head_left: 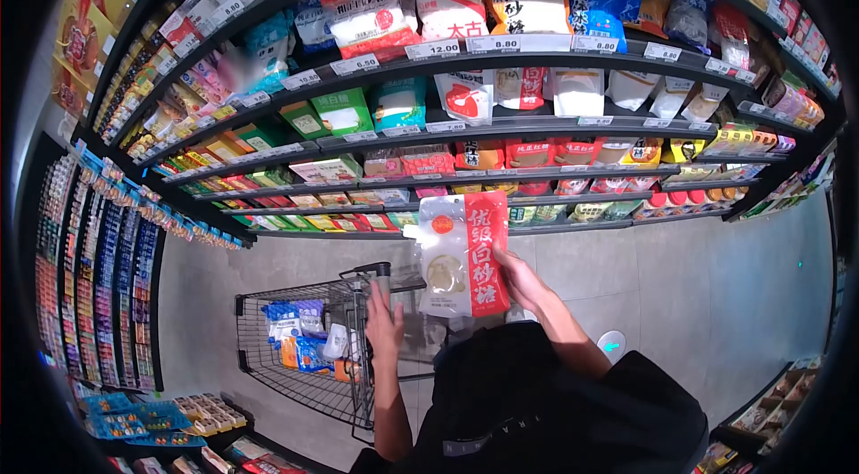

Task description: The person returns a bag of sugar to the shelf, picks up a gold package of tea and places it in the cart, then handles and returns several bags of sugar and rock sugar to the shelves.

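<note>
My right hand [521, 280] grips a bag of white sugar [463, 255] by its right edge. The bag is upright, with a clear front and a red strip of large white characters. My left hand [385, 329] is beside the handle end of a shopping cart [295, 389], its fingers stretched out and overlapping the handle in this view. Inside the cart lie blue and white bags [283, 320], a purple bag [311, 316], a white container [336, 341] and an orange pack [347, 370].
Curved-looking shelves ahead hold bagged sugar [528, 0], boxes [342, 112] and price tags [494, 43]. A rack of small colourful packets [98, 268] stands at left. Low display bins line the bottom corners. Grey floor [582, 268] runs between, with a round arrow sticker [611, 346].
</note>
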{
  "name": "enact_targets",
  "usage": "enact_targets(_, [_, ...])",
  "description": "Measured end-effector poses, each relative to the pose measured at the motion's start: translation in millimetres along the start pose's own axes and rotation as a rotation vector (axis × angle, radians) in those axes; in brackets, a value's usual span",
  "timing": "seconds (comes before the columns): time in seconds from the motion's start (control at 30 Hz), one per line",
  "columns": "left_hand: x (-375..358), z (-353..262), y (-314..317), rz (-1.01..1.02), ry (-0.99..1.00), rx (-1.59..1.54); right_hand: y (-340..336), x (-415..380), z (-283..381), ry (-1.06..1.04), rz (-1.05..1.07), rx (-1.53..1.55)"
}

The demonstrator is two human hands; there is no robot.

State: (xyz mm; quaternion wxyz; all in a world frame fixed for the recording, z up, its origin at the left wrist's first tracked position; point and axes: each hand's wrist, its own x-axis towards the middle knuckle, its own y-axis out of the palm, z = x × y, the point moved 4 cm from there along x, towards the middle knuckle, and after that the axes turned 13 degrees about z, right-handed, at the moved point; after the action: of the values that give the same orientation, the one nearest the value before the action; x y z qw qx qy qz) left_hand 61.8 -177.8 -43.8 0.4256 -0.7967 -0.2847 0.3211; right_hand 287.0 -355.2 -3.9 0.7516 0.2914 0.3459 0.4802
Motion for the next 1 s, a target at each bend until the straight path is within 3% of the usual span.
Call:
enact_targets(0.1, [7, 2, 24, 0.026, 0.055, -0.069, -4, -5, 5, -0.058, 0.008, -0.007])
enact_targets(0.13, [5, -5, 26, -0.071, 0.166, -0.069, -6, -7, 5, -0.063, 0.011, -0.009])
enact_targets(0.27, [-1, -18, 39, -0.150, 0.308, -0.152, -12, -14, 10, -0.131, 0.013, 0.009])
enact_targets(0.43, [-6, -28, 46, -0.117, 0.237, -0.174, -25, -14, 6, -0.139, -0.008, 0.009])
enact_targets(0.57, [-12, -39, 38, -0.143, 0.290, -0.197, -22, -12, 9, -0.143, 0.015, 0.017])
enact_targets(0.67, [-13, -49, 26, -0.102, 0.250, -0.186, -22, -10, 9, -0.161, -0.007, -0.013])
enact_targets(0.77, [-8, -71, -5, -0.193, 0.291, -0.174, -17, -7, 12, -0.157, 0.006, -0.020])
enact_targets(0.83, [0, -85, -18, -0.063, 0.259, -0.850, -17, -7, 8, -0.145, -0.019, -0.044])
enact_targets(0.9, [1, -104, -29, 0.234, 0.237, -1.330, -14, -10, 7, -0.155, -0.047, -0.015])
enact_targets(0.97, [6, -111, -19, 0.497, 0.252, -1.613, -11, -13, 7, -0.141, -0.077, -0.083])
enact_targets(1.0, [7, -112, -14, 0.517, 0.254, -1.611, -7, -16, 10, -0.143, -0.099, -0.108])
